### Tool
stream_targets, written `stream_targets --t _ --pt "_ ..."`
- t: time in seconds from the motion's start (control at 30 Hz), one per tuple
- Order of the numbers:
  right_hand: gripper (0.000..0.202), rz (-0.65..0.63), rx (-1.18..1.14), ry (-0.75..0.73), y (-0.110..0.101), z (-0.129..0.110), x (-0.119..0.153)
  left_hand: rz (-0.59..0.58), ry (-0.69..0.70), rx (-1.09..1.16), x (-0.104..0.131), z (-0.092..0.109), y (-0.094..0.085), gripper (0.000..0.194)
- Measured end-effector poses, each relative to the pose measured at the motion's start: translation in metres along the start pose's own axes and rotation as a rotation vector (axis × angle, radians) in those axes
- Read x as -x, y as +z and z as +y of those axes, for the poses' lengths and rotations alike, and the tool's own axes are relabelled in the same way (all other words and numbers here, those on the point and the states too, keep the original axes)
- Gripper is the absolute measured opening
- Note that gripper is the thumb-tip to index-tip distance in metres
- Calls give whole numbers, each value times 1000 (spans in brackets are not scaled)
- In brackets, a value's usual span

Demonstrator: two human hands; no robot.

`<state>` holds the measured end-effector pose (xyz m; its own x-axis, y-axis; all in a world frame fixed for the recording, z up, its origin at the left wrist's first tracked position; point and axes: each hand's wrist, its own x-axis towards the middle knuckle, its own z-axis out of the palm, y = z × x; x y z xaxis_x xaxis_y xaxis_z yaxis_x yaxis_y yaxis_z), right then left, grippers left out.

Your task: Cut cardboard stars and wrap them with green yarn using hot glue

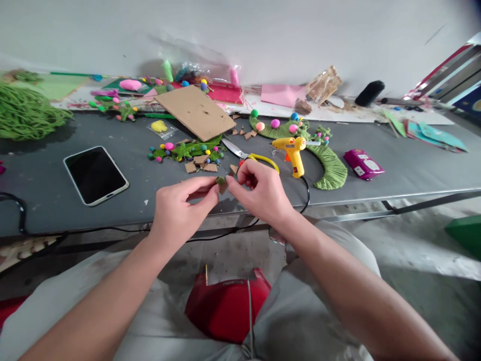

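Two hands [179, 205] [263, 189] close together, green-brown scrap [223, 186] between

Tiny scrap of brown cardboard [223, 188] with a bit of green, yarn-looking stuff [220, 180] at its top, pinched in the left hand [181, 203], right hand [263, 188] just beside it. Fingers hide its full shape, tbh.

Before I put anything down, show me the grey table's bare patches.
The widest lies right of the purple packet, in front of the coloured papers. A smaller one, save for a white speck, sits between the phone and left hand. Crowded: beyond that hand and the right hand, with cardboard scraps, scissors and glue gun.
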<state>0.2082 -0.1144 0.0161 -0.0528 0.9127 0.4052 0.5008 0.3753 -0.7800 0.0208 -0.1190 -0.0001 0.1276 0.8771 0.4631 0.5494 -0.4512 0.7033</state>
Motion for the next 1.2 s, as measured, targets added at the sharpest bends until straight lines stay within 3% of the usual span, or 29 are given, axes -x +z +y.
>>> stream_targets --t 0.23,0.4,0.53,0.77,0.97,1.2 --pt "31 -28 -25 -15 -5 -3 0 -81 -234 187 -3 6 -2 20" --pt "29 -57 4 -15 -3 -1 0 -136 -308 274 -5 5 -2 21" --pt "29 -22 7 18 -6 1 -1 -151 -344 296 -5 6 -2 21" --pt "30 -74 -4 2 -8 -2 2 -179 -387 276 -5 10 -3 28" --pt "31 -50 6 32 -9 0 -1 -190 -350 261 -6 10 -4 24" --pt "32 -110 8 45 -7 -1 1 -185 -357 281 -7 8 -4 24"
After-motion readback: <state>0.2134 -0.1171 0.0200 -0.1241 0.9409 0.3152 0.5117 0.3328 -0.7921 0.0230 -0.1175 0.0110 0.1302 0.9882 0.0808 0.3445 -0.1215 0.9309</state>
